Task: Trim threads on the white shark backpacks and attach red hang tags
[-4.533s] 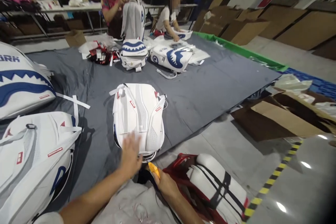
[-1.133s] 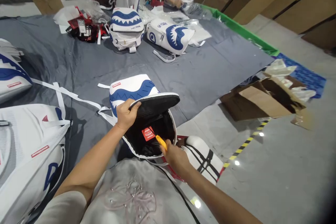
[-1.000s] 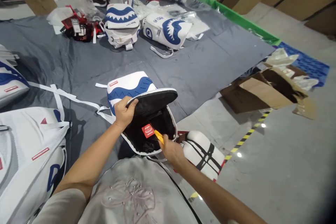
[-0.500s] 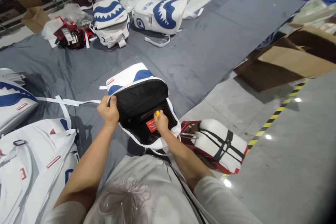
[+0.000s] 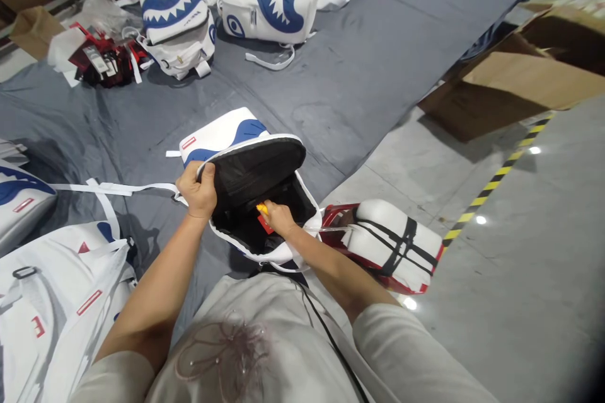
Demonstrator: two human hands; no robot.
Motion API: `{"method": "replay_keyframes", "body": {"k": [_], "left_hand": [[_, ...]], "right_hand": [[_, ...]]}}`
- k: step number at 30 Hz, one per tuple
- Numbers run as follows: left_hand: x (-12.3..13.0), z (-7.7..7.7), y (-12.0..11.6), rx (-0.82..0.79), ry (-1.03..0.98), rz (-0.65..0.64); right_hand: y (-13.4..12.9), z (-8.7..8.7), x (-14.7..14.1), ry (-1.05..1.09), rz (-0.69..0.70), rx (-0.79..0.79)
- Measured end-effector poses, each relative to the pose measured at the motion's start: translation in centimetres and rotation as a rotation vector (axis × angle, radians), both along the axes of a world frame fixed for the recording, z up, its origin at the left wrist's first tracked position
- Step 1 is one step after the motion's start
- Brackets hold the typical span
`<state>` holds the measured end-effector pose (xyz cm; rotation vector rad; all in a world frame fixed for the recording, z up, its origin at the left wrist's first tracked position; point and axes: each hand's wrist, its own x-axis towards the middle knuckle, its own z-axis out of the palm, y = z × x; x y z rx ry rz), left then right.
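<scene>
A white and blue backpack (image 5: 222,127) with a black lining lies unzipped at the table's edge, close to my body. My left hand (image 5: 197,190) is closed on the left edge of its raised flap and holds the mouth wide. Inside the bag, my right hand (image 5: 278,219) is closed around a small yellow tool (image 5: 261,208); only its yellow end shows, so its exact kind is unclear. Just below the fingers is a red label (image 5: 265,225) on the dark lining, partly covered by the hand.
More white backpacks lie on the grey cloth: one at far centre (image 5: 276,7), one beside it (image 5: 176,25), others at left (image 5: 51,302). Red straps with tags (image 5: 106,60) are heaped behind. On the right are a strapped white bundle (image 5: 397,236) and a cardboard box (image 5: 510,85).
My right hand has moved left and slightly deeper inside the backpack with the yellow tool, now over the red label. My left hand keeps its hold on the flap. The view has shifted a little.
</scene>
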<state>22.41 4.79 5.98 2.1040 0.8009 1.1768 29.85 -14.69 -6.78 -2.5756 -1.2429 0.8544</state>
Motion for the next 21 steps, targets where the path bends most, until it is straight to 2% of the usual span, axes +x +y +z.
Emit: {"method": "replay_keyframes", "body": {"k": [3, 5, 9, 11, 13, 16, 18, 21], "left_hand": [[-0.2, -0.2, -0.1, 0.016, -0.007, -0.026], [-0.5, -0.3, -0.2, 0.010, -0.008, -0.033], [-1.2, -0.5, -0.5, -0.025, 0.012, -0.015], [-1.5, -0.5, -0.4, -0.031, 0.025, -0.017], [-1.9, -0.5, -0.3, -0.030, 0.038, -0.013], [-2.2, -0.3, -0.2, -0.024, 0.058, 0.005], [-2.1, -0.2, -0.3, -0.012, 0.058, 0.009], [-1.8, -0.2, -0.4, 0.007, 0.037, 0.006]], "right_hand": [[-0.3, 1.4, 0.8, 0.048, 0.121, 0.006], [-0.6, 2.6, 1.7, 0.172, 0.163, 0.001], [-0.7, 5.1, 3.8, 0.653, 0.063, -0.134], [-0.4, 6.3, 4.6, 0.769, 0.028, -0.255], [0.1, 7.3, 5.1, 0.779, 0.059, -0.345], [1.0, 8.5, 5.2, 0.666, 0.197, -0.409], [1.9, 8.7, 4.7, 0.553, 0.268, -0.391], [3.5, 8.5, 2.7, 0.410, 0.290, -0.324]]}}
